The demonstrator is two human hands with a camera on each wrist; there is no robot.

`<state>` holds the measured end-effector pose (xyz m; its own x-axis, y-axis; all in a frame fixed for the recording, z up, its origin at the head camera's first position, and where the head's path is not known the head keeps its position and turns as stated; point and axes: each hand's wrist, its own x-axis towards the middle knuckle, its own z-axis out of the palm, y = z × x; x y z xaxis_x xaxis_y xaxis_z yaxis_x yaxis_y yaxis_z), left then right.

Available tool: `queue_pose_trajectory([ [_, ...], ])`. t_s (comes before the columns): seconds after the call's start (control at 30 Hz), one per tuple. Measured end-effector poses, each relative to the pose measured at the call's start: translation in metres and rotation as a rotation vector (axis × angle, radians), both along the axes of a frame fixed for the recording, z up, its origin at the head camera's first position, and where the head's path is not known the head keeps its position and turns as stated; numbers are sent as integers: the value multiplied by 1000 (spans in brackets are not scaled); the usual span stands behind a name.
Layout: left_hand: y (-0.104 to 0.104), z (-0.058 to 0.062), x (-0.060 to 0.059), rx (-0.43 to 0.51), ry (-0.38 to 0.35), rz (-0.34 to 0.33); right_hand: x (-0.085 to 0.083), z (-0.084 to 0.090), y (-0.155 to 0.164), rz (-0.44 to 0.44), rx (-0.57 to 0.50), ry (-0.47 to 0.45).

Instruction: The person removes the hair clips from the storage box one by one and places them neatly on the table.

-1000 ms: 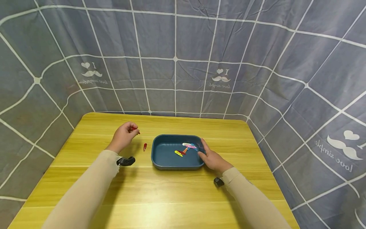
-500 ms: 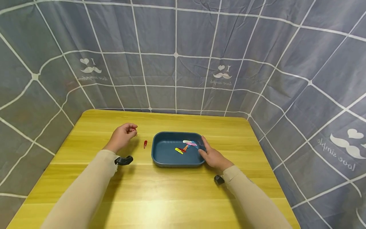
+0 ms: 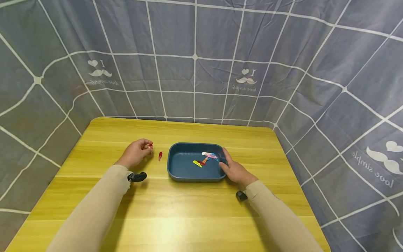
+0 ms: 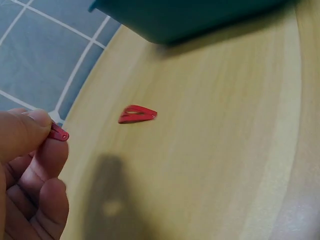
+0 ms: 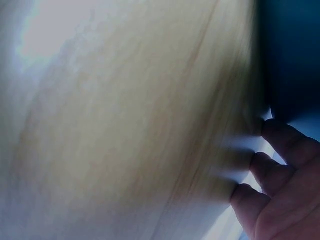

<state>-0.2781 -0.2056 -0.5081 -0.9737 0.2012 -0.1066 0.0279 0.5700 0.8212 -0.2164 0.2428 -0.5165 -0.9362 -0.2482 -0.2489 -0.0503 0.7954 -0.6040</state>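
Observation:
My left hand (image 3: 136, 153) pinches a red snap hair clip (image 4: 59, 132) between thumb and forefinger, just above the table left of the tray. Another red hair clip (image 3: 160, 156) lies on the wood between that hand and the tray. The dark blue tray (image 3: 181, 178) is rectangular with rounded corners. Inside, toward its right half, several hair clips lie in a loose heap, among them a yellow clip (image 3: 197, 163), a white clip (image 3: 206, 153) and a pink clip (image 3: 211, 156). My right hand (image 3: 235, 170) holds the tray's right wall, thumb over the rim and fingers outside.
The wooden table (image 3: 176, 217) has a rounded far left corner. A grey curtain (image 3: 176, 77) with white grid lines hangs behind the table and on both sides. Dark wrist devices (image 3: 137, 176) sit at both cuffs.
My left hand has lowered slightly toward the table and the loose red hair clip, still pinching its own clip. The right hand stays on the tray; the head view has tilted a little.

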Motion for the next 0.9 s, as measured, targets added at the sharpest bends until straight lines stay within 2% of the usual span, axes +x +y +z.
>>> queue_pose_trajectory([
  [0.3, 5, -10, 0, -77, 27, -51, -2, 0, 1, 13, 0, -1],
  [0.5, 13, -18, -4, -137, 32, -99, -2, -2, 1, 12, 3, -3],
  [0.7, 16, -25, -7, -205, 40, -107, -2, -1, 0, 8, -3, 4],
  [0.9, 16, -25, -7, -228, 32, -114, -2, -2, 1, 14, -1, 5],
])
